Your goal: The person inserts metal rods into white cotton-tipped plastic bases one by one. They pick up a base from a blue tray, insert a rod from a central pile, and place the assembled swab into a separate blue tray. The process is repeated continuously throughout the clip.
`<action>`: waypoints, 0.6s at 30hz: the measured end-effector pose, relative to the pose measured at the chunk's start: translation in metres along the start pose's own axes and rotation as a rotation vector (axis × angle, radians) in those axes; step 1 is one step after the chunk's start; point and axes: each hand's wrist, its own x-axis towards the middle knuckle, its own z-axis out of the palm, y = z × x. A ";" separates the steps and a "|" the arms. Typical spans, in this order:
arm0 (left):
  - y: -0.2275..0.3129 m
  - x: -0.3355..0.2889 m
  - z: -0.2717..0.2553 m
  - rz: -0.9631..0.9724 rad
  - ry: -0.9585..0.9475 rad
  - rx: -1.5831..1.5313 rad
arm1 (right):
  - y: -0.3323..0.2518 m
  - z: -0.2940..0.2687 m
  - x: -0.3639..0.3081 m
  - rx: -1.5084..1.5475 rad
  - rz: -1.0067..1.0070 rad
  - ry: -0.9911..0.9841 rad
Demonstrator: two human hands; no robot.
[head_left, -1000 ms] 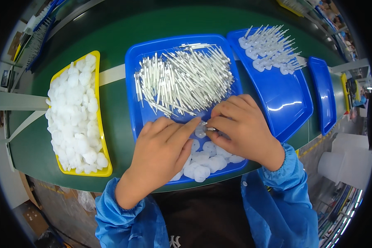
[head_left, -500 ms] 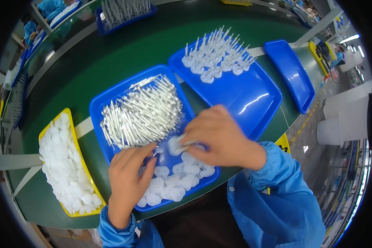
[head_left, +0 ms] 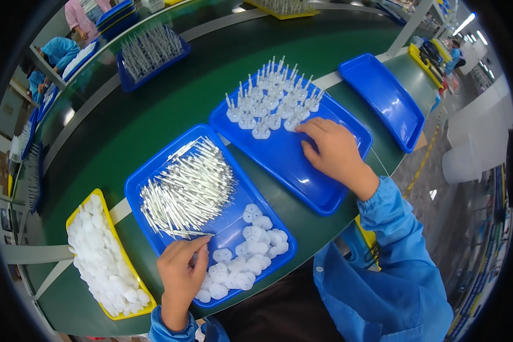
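My left hand [head_left: 182,273] is at the near-left side of a blue tray [head_left: 286,228], thumb and forefinger pinched at the end of a thin silvery-white rod [head_left: 194,234]. Beside its fingers lie a heap of such rods [head_left: 188,182] and a loose pile of round white plastic discs [head_left: 233,273]. My right hand [head_left: 339,154] is over a second blue tray [head_left: 319,194], thumb apart from the fingers. Its fingertips touch a white disc [head_left: 292,124] at the edge of a group of discs with upright rods [head_left: 271,97].
A yellow tray [head_left: 143,285] heaped with white pieces stands at left. A blue tray [head_left: 382,91] lies at the far right. Another blue tray [head_left: 132,82] of upright rods is on the green table [head_left: 205,62]. Other people work at the far left.
My right hand has moved from the rod tray, where it held a blurred white piece, to the group in the second tray. My left hand stays near the rods. The view has shifted.
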 end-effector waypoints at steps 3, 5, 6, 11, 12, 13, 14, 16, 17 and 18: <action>-0.001 0.000 -0.007 0.010 0.004 0.043 | 0.008 -0.010 0.002 0.078 0.036 -0.071; 0.000 0.002 -0.017 -0.001 0.010 0.088 | 0.025 -0.014 0.003 0.032 0.080 -0.070; -0.002 0.005 -0.022 -0.026 -0.002 0.095 | 0.033 -0.014 0.005 0.009 0.094 -0.073; -0.015 0.057 -0.042 0.044 0.080 0.136 | 0.072 -0.001 0.016 -0.073 0.053 0.067; -0.017 0.069 -0.050 0.009 0.042 0.154 | 0.067 -0.006 0.014 -0.058 0.034 0.078; -0.027 0.083 -0.053 0.119 0.084 0.234 | 0.060 -0.011 0.012 -0.043 0.015 0.088; -0.041 0.094 -0.053 0.212 0.129 0.321 | 0.036 -0.022 0.008 0.087 0.042 -0.004; -0.062 0.118 -0.051 0.199 0.073 0.314 | -0.028 -0.058 -0.015 0.415 0.034 -0.236; -0.075 0.132 -0.046 0.186 0.060 0.336 | -0.053 -0.070 -0.038 0.603 -0.063 -0.342; -0.090 0.138 -0.049 0.156 0.059 0.317 | -0.081 -0.087 -0.052 0.832 0.046 -0.723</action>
